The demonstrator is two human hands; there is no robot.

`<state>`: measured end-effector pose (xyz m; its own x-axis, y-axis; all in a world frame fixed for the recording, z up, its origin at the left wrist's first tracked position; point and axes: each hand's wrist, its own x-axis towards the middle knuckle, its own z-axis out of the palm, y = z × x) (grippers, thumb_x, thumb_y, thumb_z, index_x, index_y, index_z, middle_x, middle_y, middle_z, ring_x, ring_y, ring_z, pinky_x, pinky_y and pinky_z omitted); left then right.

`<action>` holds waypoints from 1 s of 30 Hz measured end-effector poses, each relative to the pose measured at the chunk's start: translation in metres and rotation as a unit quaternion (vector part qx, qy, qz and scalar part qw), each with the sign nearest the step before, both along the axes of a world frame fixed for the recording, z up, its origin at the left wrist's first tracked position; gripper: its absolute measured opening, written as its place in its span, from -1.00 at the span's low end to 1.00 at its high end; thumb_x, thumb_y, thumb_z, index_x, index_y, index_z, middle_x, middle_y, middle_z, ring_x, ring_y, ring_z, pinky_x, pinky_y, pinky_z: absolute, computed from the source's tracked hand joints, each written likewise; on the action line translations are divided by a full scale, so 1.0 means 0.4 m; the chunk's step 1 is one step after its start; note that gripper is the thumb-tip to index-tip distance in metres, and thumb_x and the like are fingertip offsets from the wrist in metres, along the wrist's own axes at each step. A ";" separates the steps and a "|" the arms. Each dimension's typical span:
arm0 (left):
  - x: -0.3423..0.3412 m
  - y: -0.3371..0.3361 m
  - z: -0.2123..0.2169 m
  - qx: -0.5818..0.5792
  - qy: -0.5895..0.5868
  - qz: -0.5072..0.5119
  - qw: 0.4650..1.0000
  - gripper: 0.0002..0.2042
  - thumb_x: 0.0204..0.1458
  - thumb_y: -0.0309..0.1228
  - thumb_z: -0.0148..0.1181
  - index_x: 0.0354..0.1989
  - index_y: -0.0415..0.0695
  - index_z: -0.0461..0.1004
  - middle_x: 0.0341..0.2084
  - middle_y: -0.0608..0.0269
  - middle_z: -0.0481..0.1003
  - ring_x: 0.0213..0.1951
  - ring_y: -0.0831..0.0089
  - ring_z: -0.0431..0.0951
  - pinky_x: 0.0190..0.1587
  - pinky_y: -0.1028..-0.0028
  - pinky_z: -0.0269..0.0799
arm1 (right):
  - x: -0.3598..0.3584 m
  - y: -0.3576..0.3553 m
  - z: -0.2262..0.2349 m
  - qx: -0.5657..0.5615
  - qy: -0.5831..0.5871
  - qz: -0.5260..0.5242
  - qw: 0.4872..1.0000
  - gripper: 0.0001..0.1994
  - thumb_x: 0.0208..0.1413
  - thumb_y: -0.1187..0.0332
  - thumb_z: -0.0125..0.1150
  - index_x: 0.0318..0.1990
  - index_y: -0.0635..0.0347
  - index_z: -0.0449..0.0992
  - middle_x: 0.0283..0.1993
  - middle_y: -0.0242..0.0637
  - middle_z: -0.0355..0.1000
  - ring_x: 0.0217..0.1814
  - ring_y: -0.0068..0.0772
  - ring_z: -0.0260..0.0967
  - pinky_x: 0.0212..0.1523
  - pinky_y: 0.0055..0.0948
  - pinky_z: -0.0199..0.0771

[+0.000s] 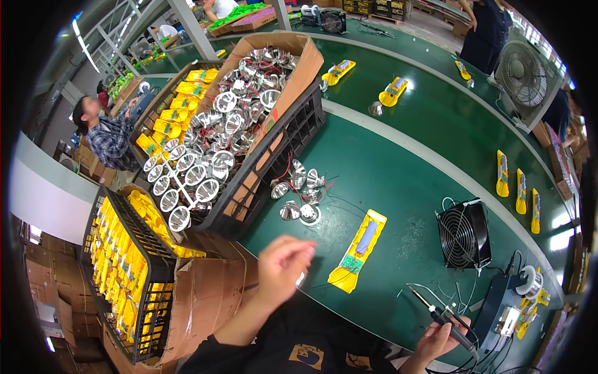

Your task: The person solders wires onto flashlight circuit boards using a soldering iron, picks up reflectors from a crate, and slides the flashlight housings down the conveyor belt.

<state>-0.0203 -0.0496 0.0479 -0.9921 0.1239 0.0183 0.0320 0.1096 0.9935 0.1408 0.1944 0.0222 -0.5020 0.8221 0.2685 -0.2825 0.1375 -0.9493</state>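
The right grip (pixel 438 341) is closed round the handle of a soldering iron (pixel 460 340), its tip pointing far and left. The left grip (pixel 286 267) has fingers bunched; I cannot tell whether they pinch anything. If the iron is hot, a careless swing to the left could, I believe, mark the plastic or the purple battery cell (pixel 368 237). Nothing seems to clamp the yellow lamp housing (pixel 342 280) — so a push could turn it. It lies on the tabletop (pixel 386 187) between the hands, slightly far: long, open side up, slanted, green circuit board (pixel 351 263) nearer than the cell.
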 end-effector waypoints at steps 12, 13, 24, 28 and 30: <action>0.075 0.086 -0.045 -0.100 -0.019 -0.020 0.995 -0.92 -0.17 -0.58 0.17 -0.59 -0.26 0.39 -0.62 0.30 0.28 -0.68 0.65 0.32 -0.65 0.68 0.25 | -0.154 -0.081 0.022 0.082 -0.039 0.148 0.985 -0.66 -0.13 0.27 0.20 -0.42 0.28 0.15 -0.69 -0.37 0.18 -0.83 -0.67 0.11 -0.74 -0.72 0.19; 0.074 0.086 -0.050 -0.099 -0.028 -0.017 0.995 -0.92 -0.17 -0.58 0.17 -0.59 -0.26 0.39 -0.62 0.30 0.28 -0.68 0.65 0.32 -0.65 0.68 0.25 | -0.158 -0.087 0.022 0.078 -0.065 0.147 0.984 -0.64 -0.13 0.22 0.19 -0.43 0.27 0.16 -0.71 -0.41 0.16 -0.83 -0.65 0.12 -0.69 -0.69 0.23; 0.079 0.098 -0.075 -0.125 0.042 -0.016 0.991 -0.88 -0.28 -0.60 0.22 -0.62 -0.20 0.36 -0.66 0.30 0.27 -0.72 0.60 0.24 -0.70 0.62 0.14 | -0.160 -0.097 -0.001 0.187 -0.145 0.093 0.967 -0.59 -0.15 0.09 0.17 -0.54 0.21 0.13 -0.64 -0.42 0.07 -0.71 -0.64 0.08 -0.58 -0.67 0.09; 0.084 0.102 -0.080 -0.121 0.027 -0.006 0.992 -0.87 -0.29 -0.60 0.22 -0.62 -0.19 0.36 -0.66 0.31 0.26 -0.72 0.61 0.23 -0.71 0.62 0.12 | -0.153 -0.103 -0.002 0.196 -0.172 0.090 0.961 -0.57 -0.16 0.06 0.16 -0.55 0.21 0.12 -0.60 -0.40 0.06 -0.66 -0.61 0.06 -0.55 -0.62 0.07; 0.084 0.103 -0.079 -0.127 0.033 -0.006 0.991 -0.87 -0.29 -0.61 0.22 -0.62 -0.19 0.36 -0.66 0.32 0.26 -0.72 0.61 0.22 -0.72 0.62 0.11 | -0.153 -0.105 -0.002 0.186 -0.171 0.080 0.964 -0.56 -0.17 0.04 0.15 -0.55 0.22 0.13 -0.58 -0.39 0.06 -0.65 -0.60 0.06 -0.55 -0.62 0.07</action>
